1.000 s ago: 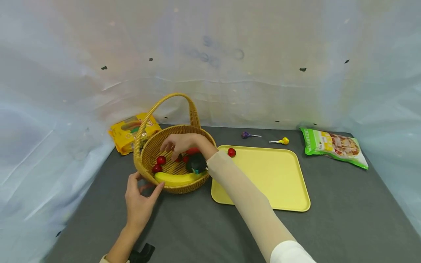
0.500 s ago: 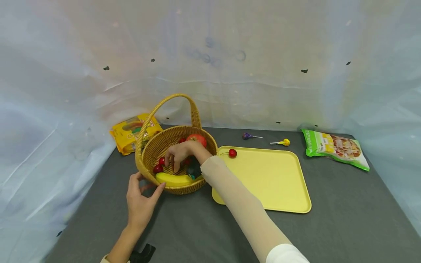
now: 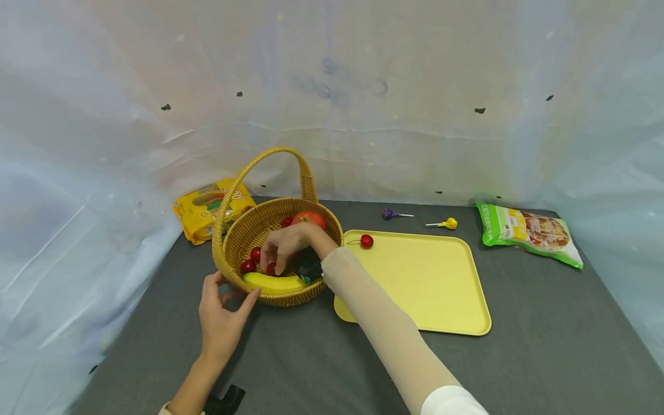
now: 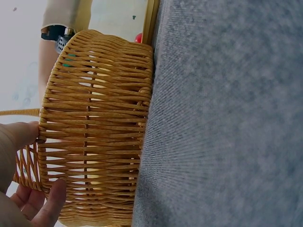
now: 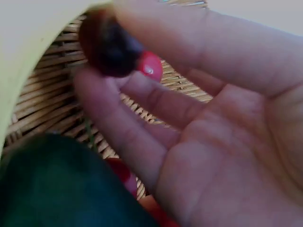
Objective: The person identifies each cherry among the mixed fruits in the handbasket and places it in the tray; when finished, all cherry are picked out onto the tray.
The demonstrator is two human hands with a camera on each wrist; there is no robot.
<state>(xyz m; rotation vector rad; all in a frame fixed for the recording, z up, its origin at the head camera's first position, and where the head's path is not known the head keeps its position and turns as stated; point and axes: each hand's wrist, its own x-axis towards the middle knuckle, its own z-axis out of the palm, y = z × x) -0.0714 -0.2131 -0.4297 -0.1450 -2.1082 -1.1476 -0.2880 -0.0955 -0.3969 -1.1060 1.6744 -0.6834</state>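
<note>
Covering the work surface is a dark-grey cloth (image 3: 519,334), weave showing close up in the L wrist view. Plastic sheeting (image 3: 394,127), cloudy & pale w/ a few dark specks, hangs at back & both sides.

Yellow packet (image 3: 204,210), behind & L of the basket (image 3: 287,299), has pale lettering near its edge, too small to read for sure. Green-&-white packet (image 3: 539,233), far R, has a food pic plus small white writing down its green end; also unreadable.

R hand (image 3: 290,241) is in the basket, thumb & fingertips closed in a pinch on a dark-red cherry (image 5: 109,42), rest of fingers loosely bent. L hand (image 3: 220,314) grips the basket's near-L rim btwn thumb & fingers.

Also in the basket: banana (image 3: 274,283) along the near side, more cherries (image 3: 248,266), round red fruit (image 3: 310,219) at back R, & a dark-green item (image 5: 61,184), partly out of frame. Yellow tray (image 3: 425,282) sits just R of the basket w/ a stemmed cherry (image 3: 366,241) at its back-L corner. Behind the tray: purple lollipop (image 3: 390,214) & yellow lollipop (image 3: 448,223).
</note>
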